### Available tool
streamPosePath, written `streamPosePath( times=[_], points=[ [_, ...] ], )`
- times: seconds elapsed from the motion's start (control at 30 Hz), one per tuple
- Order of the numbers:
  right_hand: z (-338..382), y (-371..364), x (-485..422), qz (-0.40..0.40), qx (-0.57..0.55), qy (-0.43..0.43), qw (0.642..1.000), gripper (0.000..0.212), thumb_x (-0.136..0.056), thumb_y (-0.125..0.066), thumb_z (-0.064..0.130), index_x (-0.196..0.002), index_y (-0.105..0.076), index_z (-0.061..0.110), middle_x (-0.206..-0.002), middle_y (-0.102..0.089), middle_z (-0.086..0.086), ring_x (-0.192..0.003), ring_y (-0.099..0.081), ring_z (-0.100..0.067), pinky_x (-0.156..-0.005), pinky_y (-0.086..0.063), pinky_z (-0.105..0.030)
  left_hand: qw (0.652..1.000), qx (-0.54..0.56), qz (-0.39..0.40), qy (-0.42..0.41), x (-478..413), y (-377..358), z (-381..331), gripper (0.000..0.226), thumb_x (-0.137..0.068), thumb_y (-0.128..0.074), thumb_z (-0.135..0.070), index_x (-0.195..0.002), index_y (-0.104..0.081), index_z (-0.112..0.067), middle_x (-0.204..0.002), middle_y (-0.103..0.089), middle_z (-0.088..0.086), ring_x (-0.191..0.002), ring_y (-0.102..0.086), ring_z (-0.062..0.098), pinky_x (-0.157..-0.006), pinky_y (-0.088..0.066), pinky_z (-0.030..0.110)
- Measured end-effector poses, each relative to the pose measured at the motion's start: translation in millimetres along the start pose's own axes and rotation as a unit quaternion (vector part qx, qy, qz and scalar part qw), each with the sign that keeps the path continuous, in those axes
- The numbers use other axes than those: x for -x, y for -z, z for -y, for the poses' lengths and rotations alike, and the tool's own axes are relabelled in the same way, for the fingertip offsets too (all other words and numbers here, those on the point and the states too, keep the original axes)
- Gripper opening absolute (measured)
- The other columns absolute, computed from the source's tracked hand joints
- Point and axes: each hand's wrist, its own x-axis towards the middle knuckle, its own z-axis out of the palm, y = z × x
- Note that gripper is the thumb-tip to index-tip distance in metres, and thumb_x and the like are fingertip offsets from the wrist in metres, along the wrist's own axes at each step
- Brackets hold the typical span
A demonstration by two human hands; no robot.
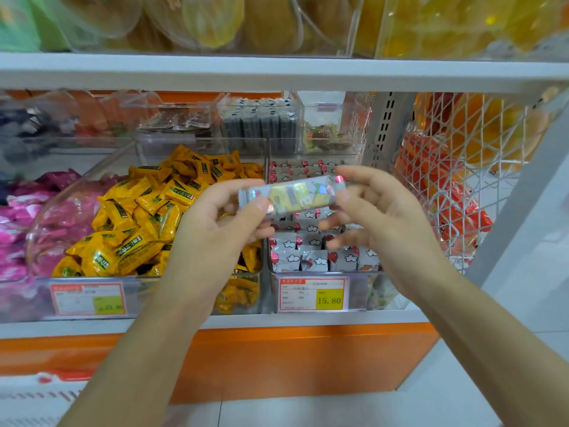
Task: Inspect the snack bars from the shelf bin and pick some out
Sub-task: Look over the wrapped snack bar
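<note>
A grey-wrapped snack bar with yellow and red print is held level in front of the shelf, above its bin. My left hand pinches its left end between thumb and fingers. My right hand pinches its right end, thumb on top. Below and behind the bar, a clear plastic bin holds several more grey bars with cloud and red balloon prints. A price tag reading 15.80 sits on the bin's front.
Left of it, a clear bin holds yellow-wrapped snacks, then pink packets. A white wire basket with orange packs hangs at the right. A white shelf board runs overhead; an orange base panel lies below.
</note>
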Motion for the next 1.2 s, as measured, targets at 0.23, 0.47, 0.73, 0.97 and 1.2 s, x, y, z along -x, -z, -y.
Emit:
streamPosePath(
  times=[0.23, 0.47, 0.73, 0.97, 1.2],
  points=[
    [-2.8, 1.2, -0.3, -0.003, 0.065, -0.014, 0.998, 0.01, -0.093, -0.054, 0.016, -0.103, -0.056, 0.019, -0.094, -0.053, -0.01, -0.067, -0.066, -0.012, -0.048, -0.054, -0.028, 0.994, -0.092, 0.027, -0.051, 2.3, 1.4, -2.0, 0.045, -0.083, -0.064, -0.014, -0.113, -0.052, -0.045, -0.11, -0.061, -0.01, -0.095, -0.063, 0.006, -0.078, -0.053, 0.024],
    [-3.0, 3.2, -0.9, 0.018, 0.101, 0.018, 0.995, 0.023, -0.088, -0.058, 0.004, -0.104, -0.063, 0.02, -0.104, -0.057, 0.004, -0.075, -0.062, -0.029, -0.063, -0.059, -0.036, 0.994, -0.085, 0.045, -0.055, 5.9, -3.2, -7.6, 0.035, -0.083, -0.063, -0.01, -0.1, -0.059, -0.041, -0.108, -0.063, -0.011, -0.074, -0.065, 0.005, -0.056, -0.048, 0.011],
    [-5.8, 0.9, -2.5, 0.042, 0.1, 0.04, 0.993, 0.03, -0.08, -0.064, -0.008, -0.086, -0.058, 0.021, -0.105, -0.058, -0.001, -0.081, -0.066, -0.025, -0.072, -0.058, -0.042, 0.997, -0.068, 0.027, -0.037, 5.3, -6.1, -4.6, 0.028, -0.089, -0.055, -0.015, -0.109, -0.057, -0.035, -0.089, -0.065, -0.008, -0.063, -0.063, 0.005, -0.053, -0.049, 0.013],
    [-9.0, -2.0, -1.5, 0.018, 0.088, 0.05, 0.995, 0.016, -0.083, -0.067, 0.005, -0.084, -0.057, 0.018, -0.092, -0.059, -0.002, -0.078, -0.064, -0.02, -0.068, -0.059, -0.038, 0.996, -0.07, 0.037, -0.034, 4.8, -7.2, -3.6, 0.027, -0.084, -0.062, -0.014, -0.104, -0.058, -0.031, -0.087, -0.069, -0.01, -0.068, -0.067, 0.009, -0.058, -0.053, 0.018],
    [-9.7, -7.8, -0.4, -0.04, 0.117, 0.051, 0.991, 0.011, -0.083, -0.068, 0.016, -0.077, -0.059, 0.012, -0.08, -0.059, 0.001, -0.07, -0.056, -0.006, -0.061, -0.049, -0.02, 0.998, -0.056, 0.027, -0.017, 6.7, -10.9, -2.4, 0.02, -0.082, -0.064, -0.012, -0.098, -0.061, -0.023, -0.079, -0.068, -0.001, -0.06, -0.066, 0.012, -0.055, -0.054, 0.021]
  ],
)
